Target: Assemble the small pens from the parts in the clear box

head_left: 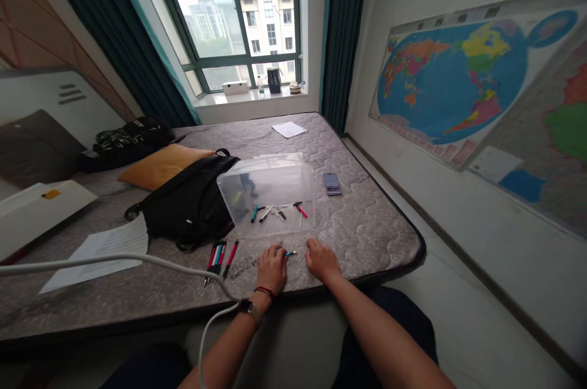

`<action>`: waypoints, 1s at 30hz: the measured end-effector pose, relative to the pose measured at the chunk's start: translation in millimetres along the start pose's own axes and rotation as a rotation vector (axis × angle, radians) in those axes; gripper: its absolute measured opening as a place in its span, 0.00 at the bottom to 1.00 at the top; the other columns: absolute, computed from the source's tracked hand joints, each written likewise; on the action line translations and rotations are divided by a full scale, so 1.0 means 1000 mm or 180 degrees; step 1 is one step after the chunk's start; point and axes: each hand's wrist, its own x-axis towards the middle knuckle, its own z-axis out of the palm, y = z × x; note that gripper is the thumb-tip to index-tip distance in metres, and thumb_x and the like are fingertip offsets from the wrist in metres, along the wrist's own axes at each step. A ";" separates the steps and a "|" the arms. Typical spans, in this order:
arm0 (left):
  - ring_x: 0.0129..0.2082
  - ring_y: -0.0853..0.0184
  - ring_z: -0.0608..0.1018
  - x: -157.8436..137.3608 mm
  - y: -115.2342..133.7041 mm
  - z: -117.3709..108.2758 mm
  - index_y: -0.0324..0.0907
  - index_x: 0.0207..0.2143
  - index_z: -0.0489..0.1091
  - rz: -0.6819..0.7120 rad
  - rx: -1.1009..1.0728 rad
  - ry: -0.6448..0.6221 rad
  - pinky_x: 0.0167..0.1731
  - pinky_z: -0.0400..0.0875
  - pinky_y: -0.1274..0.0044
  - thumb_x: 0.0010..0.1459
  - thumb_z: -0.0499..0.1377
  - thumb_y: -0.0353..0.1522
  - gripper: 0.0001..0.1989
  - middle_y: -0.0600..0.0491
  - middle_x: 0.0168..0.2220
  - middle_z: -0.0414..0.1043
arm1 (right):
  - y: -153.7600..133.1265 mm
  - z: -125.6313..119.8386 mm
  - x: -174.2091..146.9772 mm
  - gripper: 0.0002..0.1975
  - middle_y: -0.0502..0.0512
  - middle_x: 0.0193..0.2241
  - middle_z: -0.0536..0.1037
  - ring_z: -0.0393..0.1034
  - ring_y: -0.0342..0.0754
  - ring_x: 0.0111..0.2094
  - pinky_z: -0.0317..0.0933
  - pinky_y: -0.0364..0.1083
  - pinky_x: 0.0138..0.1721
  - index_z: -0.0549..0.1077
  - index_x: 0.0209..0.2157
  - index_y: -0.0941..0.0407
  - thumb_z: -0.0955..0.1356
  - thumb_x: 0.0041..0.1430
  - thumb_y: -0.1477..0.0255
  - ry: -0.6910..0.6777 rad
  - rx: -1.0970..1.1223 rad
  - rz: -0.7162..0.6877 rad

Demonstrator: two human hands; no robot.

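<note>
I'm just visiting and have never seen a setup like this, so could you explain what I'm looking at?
There is no machine here: the hands are a person's own. The single picture comes from a camera worn on the head, looking forward and down. The surface is a quilted mattress. On it are a clear plastic box with pens and small parts inside, a group of pens and a black bag. The left hand has a teal pen at its fingers, though its grip is hard to see. The right hand is beside it, with nothing visibly held.
</note>
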 end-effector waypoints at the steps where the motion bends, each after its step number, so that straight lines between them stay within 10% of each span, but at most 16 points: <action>1: 0.49 0.59 0.71 -0.002 0.004 0.003 0.44 0.45 0.71 0.0050 -0.0020 0.0072 0.48 0.65 0.68 0.65 0.51 0.31 0.11 0.47 0.49 0.71 | 0.000 0.000 0.000 0.10 0.59 0.42 0.76 0.71 0.52 0.41 0.55 0.45 0.37 0.69 0.43 0.55 0.62 0.61 0.74 0.0011 0.0022 0.0014; 9: 0.42 0.62 0.74 -0.010 0.010 0.007 0.44 0.46 0.69 0.0135 -0.0286 0.0312 0.45 0.65 0.70 0.68 0.47 0.31 0.13 0.49 0.40 0.74 | -0.013 0.012 0.013 0.21 0.58 0.32 0.79 0.71 0.49 0.33 0.55 0.44 0.34 0.75 0.32 0.55 0.56 0.69 0.63 0.0217 0.0562 0.0545; 18: 0.43 0.60 0.72 -0.013 0.009 0.003 0.45 0.46 0.71 -0.0017 -0.0441 0.0213 0.47 0.62 0.67 0.68 0.45 0.32 0.16 0.47 0.41 0.74 | -0.018 0.033 0.040 0.29 0.46 0.11 0.61 0.56 0.43 0.17 0.51 0.43 0.22 0.63 0.15 0.54 0.60 0.59 0.46 -0.0638 0.2699 0.0193; 30: 0.43 0.59 0.73 -0.014 0.006 0.010 0.45 0.43 0.72 -0.0167 -0.0697 0.0217 0.45 0.63 0.69 0.69 0.45 0.35 0.16 0.47 0.39 0.75 | -0.011 0.043 0.040 0.29 0.46 0.13 0.62 0.56 0.43 0.18 0.50 0.43 0.23 0.63 0.16 0.54 0.59 0.61 0.48 -0.0538 0.2520 0.0040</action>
